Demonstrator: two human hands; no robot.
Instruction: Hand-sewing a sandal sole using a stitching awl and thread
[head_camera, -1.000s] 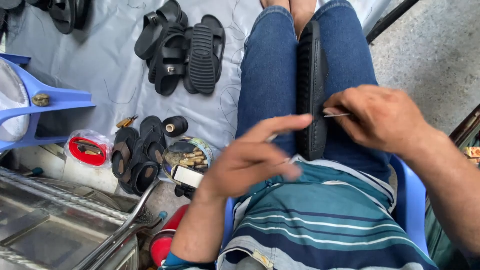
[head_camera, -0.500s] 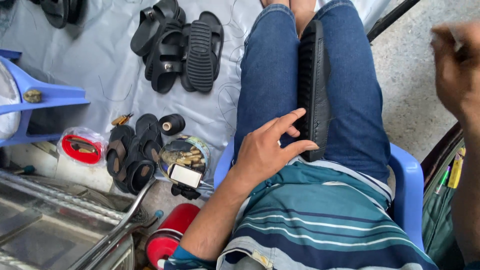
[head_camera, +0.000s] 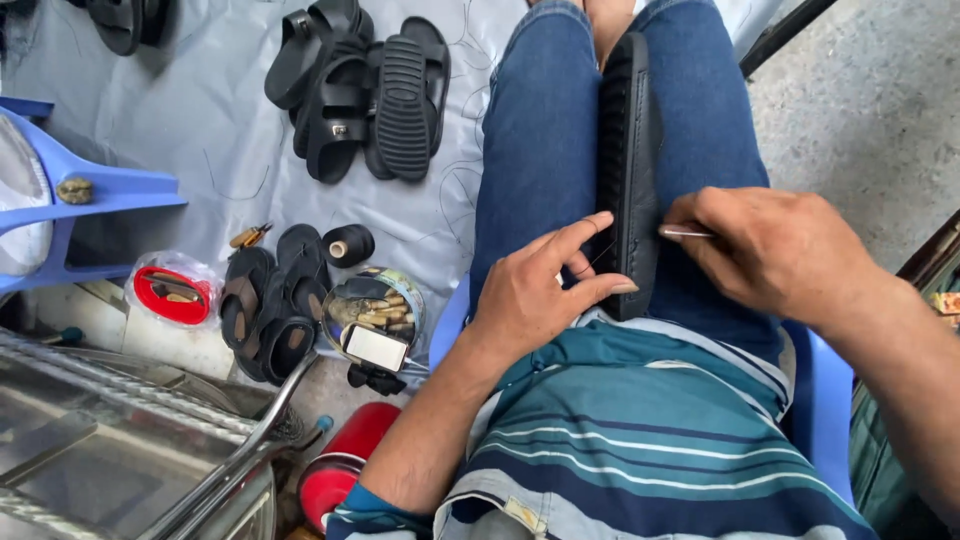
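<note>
Pinched a thin needle (head_camera: 688, 232) in right hand (head_camera: 775, 250) against black sole (head_camera: 628, 170), wedged between denim knees. Left hand (head_camera: 540, 290), fingers spread, steadied sole's near end. Left of sole: thread spool (head_camera: 350, 245), sandals (head_camera: 360, 90).

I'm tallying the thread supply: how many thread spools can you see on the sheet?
1. A black thread spool lies on the grey sheet, between the small sandals and the round tin of bits. More could be hidden inside the tin or beyond the frame.
</note>
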